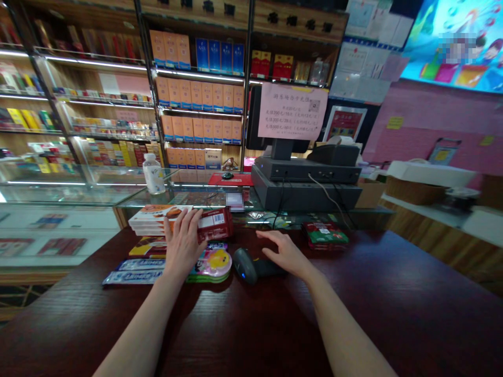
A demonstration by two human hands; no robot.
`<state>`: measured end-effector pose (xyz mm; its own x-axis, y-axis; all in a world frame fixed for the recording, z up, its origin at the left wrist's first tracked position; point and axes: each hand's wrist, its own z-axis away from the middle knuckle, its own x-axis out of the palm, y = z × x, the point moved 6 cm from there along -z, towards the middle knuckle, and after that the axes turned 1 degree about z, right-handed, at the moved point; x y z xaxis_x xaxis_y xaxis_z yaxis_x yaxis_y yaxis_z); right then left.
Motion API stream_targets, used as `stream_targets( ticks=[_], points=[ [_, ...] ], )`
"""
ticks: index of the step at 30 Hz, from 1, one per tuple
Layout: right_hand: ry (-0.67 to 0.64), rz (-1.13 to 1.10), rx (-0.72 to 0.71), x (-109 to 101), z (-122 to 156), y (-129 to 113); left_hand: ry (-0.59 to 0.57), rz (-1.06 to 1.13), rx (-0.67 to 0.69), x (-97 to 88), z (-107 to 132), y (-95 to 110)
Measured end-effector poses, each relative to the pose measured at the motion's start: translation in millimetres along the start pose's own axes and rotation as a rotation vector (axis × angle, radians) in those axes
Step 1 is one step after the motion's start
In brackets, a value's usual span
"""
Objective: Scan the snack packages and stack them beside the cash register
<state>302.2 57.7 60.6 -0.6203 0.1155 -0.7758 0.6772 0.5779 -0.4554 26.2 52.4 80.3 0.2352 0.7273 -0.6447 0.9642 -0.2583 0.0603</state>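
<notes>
The left hand closes its fingers around a red snack packet, long axis lying sideways toward the right hand, whose fingers spread wide just past a handheld barcode scanner

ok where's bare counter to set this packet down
Bare wood runs right of the barcode scanner, below the green-red packets, and nearer you. Crowded left of the scanner, around your left hand and its red packet, with stacked boxes and flat packets.
</notes>
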Motion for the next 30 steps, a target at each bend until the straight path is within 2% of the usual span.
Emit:
stream_targets(
  ticks=[6,11,14,18,23,30],
  points=[
    [-0.319,-0.134,0.141,12,13,18,0.005,-0.022,-0.013,4.0,3,-6],
    [-0.403,0.03,0.132,30,16,19,0.003,-0.024,-0.018,5.5,4,-10],
    [-0.399,0.079,0.099,37,15,13,-0.004,-0.024,-0.027,4.9,4,-10],
    [-0.364,0.014,0.058,35,13,5,-0.017,-0.027,-0.044,4.1,4,-12],
    [-0.272,-0.006,0.03,21,10,-5,-0.018,-0.035,-0.046,4.6,4,-14],
    [-0.045,-0.159,-0.077,-2,3,-25,-0.018,-0.053,-0.044,5.1,5,-12]
  ],
)
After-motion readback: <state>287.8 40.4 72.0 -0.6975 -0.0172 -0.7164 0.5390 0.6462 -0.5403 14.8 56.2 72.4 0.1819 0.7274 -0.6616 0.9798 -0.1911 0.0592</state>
